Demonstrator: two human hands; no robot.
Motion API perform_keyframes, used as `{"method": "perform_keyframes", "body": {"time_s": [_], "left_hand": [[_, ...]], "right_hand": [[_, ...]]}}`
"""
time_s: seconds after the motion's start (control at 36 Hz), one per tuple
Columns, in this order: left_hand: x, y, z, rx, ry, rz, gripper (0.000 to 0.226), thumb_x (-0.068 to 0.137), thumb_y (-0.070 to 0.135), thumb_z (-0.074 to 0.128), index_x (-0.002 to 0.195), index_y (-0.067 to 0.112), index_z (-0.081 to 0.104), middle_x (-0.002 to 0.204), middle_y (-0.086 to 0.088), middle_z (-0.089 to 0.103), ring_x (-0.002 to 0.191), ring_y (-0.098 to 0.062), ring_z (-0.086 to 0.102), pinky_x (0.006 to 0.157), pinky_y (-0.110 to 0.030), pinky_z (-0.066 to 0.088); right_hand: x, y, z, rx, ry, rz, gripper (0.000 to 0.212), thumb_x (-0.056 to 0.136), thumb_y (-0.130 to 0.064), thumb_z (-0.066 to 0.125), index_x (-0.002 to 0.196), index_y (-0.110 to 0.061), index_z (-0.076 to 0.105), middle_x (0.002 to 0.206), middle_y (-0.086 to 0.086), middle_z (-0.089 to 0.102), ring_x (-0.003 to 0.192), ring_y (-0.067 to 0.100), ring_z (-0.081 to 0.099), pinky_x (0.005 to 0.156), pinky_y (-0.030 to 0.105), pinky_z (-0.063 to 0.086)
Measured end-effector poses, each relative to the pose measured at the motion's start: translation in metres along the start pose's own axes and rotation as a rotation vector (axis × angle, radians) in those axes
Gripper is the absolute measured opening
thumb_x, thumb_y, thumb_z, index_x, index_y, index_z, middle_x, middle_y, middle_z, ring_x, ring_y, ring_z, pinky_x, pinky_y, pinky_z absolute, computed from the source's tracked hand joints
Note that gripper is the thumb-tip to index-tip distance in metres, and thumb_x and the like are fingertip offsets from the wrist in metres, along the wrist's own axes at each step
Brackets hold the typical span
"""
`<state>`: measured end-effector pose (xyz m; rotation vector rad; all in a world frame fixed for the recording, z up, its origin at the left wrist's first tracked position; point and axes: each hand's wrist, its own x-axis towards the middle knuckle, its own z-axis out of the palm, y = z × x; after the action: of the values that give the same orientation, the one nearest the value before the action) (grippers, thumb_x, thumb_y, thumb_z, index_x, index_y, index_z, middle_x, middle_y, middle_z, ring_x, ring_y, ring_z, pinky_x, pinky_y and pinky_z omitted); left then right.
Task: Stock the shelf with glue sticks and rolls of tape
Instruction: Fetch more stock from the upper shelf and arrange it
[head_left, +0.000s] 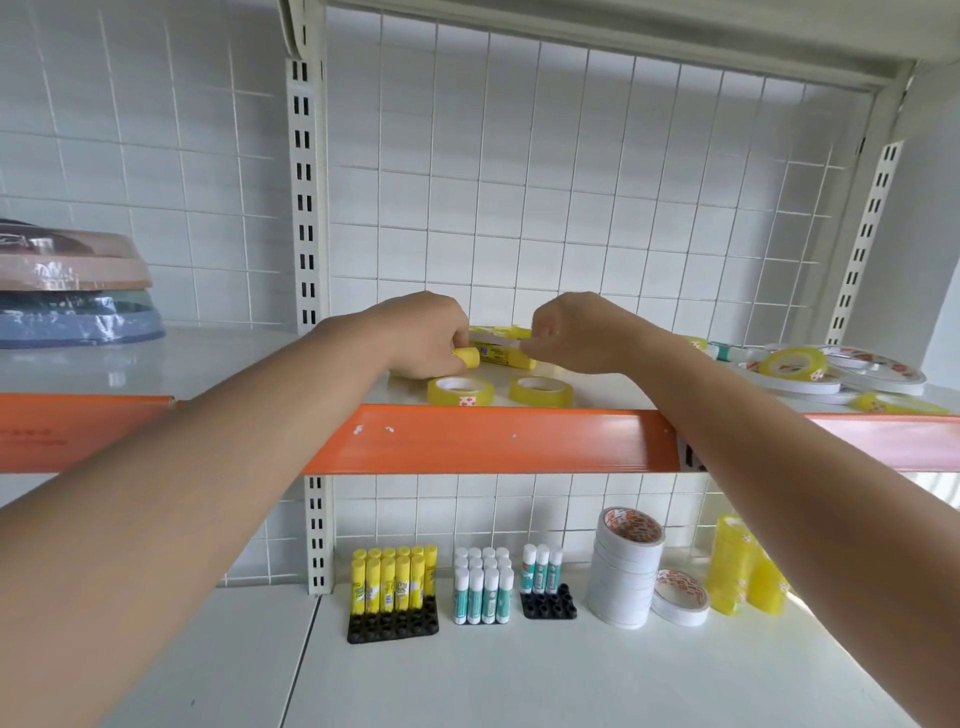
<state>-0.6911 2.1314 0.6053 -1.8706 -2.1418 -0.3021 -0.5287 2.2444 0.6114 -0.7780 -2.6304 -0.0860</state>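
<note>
On the upper shelf: both of a person's arms reach over the orange front edge (467, 439) toward a cluster of yellow glue sticks (501, 352) lying flat near the middle.
Left hand (423, 338): fingers curled around a yellow glue stick (466, 357), its cap end poking out toward the right.
Right hand (569, 332): fingers bunched into a loose fist, tips pinching the end of one of the lying sticks; exactly which one cannot be told.
Front edge, upper shelf: two yellow tape rolls (461, 391) lie flat, side by side, just below the hands.
Right end, upper shelf: a loose heap of white and yellow tape rolls (831, 371), overlapping.
Lower shelf, back: yellow glue sticks standing in a black holder (393, 621); just beside them, white-capped teal glue sticks (482, 584) upright, three more in a second black holder.
Lower shelf, right: a stack of white tape rolls (623, 571), one white roll leaning against its base, yellow tape stacks (743, 571) near the right forearm.
Left bay: wrapped bowls (72, 286) stacked by the back wall.
</note>
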Motion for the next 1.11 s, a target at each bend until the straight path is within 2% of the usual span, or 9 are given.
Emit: {"method": "perform_keyframes", "body": {"time_s": [0.06, 0.19, 0.39, 0.56, 0.67, 0.78, 0.92, 0.97, 1.11], "left_hand": [[0.000, -0.001, 0.001, -0.001, 0.003, 0.003, 0.030, 0.091, 0.028, 0.059, 0.118, 0.015, 0.064, 0.080, 0.011, 0.043, 0.087, -0.017, 0.046, 0.070, -0.027, 0.035], [-0.001, 0.000, 0.001, -0.001, 0.008, 0.007, 0.027, 0.090, 0.027, 0.059, 0.114, 0.015, 0.064, 0.080, 0.011, 0.045, 0.087, -0.019, 0.048, 0.071, -0.028, 0.039], [0.001, 0.000, 0.002, -0.036, 0.065, 0.019, 0.021, 0.090, 0.025, 0.059, 0.109, 0.016, 0.064, 0.077, 0.013, 0.040, 0.082, -0.018, 0.044, 0.067, -0.028, 0.034], [-0.002, 0.007, -0.003, -0.102, 0.194, 0.008, 0.019, 0.091, 0.030, 0.059, 0.106, 0.018, 0.063, 0.091, 0.005, 0.044, 0.086, -0.020, 0.049, 0.076, -0.033, 0.043], [-0.008, 0.017, -0.018, -0.092, 0.351, 0.041, 0.020, 0.092, 0.029, 0.057, 0.108, 0.020, 0.062, 0.101, 0.002, 0.050, 0.092, -0.023, 0.054, 0.079, -0.036, 0.046], [-0.023, 0.029, -0.040, -0.176, 0.530, 0.119, 0.020, 0.091, 0.025, 0.061, 0.108, 0.016, 0.064, 0.096, 0.001, 0.053, 0.089, -0.023, 0.055, 0.081, -0.038, 0.046], [-0.060, 0.061, -0.050, -0.371, 0.681, 0.188, 0.016, 0.089, 0.018, 0.065, 0.105, 0.015, 0.066, 0.098, 0.002, 0.059, 0.084, -0.013, 0.056, 0.070, -0.021, 0.045], [-0.081, 0.077, -0.046, -0.451, 0.708, 0.216, 0.015, 0.088, 0.016, 0.067, 0.102, 0.018, 0.066, 0.094, 0.006, 0.060, 0.083, -0.007, 0.057, 0.067, -0.016, 0.046], [-0.131, 0.109, -0.021, -0.555, 0.700, 0.267, 0.021, 0.084, 0.021, 0.065, 0.105, 0.021, 0.067, 0.097, 0.014, 0.062, 0.087, -0.004, 0.059, 0.071, -0.024, 0.049]], "right_hand": [[0.000, 0.003, 0.002, -0.011, -0.004, 0.019, 0.026, 0.093, -0.037, 0.055, 0.093, -0.011, 0.060, 0.094, 0.002, 0.057, 0.090, 0.021, 0.050, 0.071, 0.030, 0.039], [0.001, -0.001, 0.005, 0.070, -0.092, 0.002, 0.026, 0.091, -0.039, 0.059, 0.112, -0.023, 0.062, 0.108, -0.003, 0.059, 0.101, 0.018, 0.054, 0.088, 0.032, 0.045], [-0.007, 0.006, 0.002, 0.080, -0.023, 0.035, 0.021, 0.086, -0.024, 0.062, 0.106, -0.021, 0.065, 0.100, -0.002, 0.061, 0.088, 0.017, 0.055, 0.075, 0.029, 0.046], [-0.019, 0.005, -0.010, 0.261, 0.238, 0.110, 0.016, 0.087, -0.023, 0.057, 0.098, -0.018, 0.068, 0.080, -0.004, 0.057, 0.066, 0.015, 0.052, 0.058, 0.027, 0.041], [-0.038, 0.003, -0.018, 0.263, 0.437, 0.042, 0.018, 0.091, -0.018, 0.052, 0.092, -0.013, 0.069, 0.090, 0.004, 0.064, 0.083, 0.021, 0.058, 0.071, 0.029, 0.043], [-0.065, 0.000, -0.032, 0.311, 0.595, -0.018, 0.016, 0.094, -0.018, 0.052, 0.095, -0.017, 0.068, 0.089, 0.001, 0.061, 0.078, 0.017, 0.061, 0.076, 0.026, 0.047], [-0.108, -0.009, -0.046, 0.484, 0.653, -0.015, 0.016, 0.099, -0.020, 0.048, 0.101, -0.016, 0.063, 0.087, 0.001, 0.064, 0.068, 0.007, 0.064, 0.076, 0.039, 0.055], [-0.130, -0.012, -0.044, 0.567, 0.646, -0.040, 0.014, 0.100, -0.019, 0.046, 0.102, -0.017, 0.060, 0.080, -0.001, 0.068, 0.069, 0.005, 0.066, 0.074, 0.035, 0.056], [-0.180, -0.017, -0.026, 0.639, 0.624, -0.148, 0.014, 0.101, -0.016, 0.047, 0.108, -0.026, 0.054, 0.079, -0.008, 0.069, 0.070, 0.005, 0.067, 0.065, 0.012, 0.049]]}}
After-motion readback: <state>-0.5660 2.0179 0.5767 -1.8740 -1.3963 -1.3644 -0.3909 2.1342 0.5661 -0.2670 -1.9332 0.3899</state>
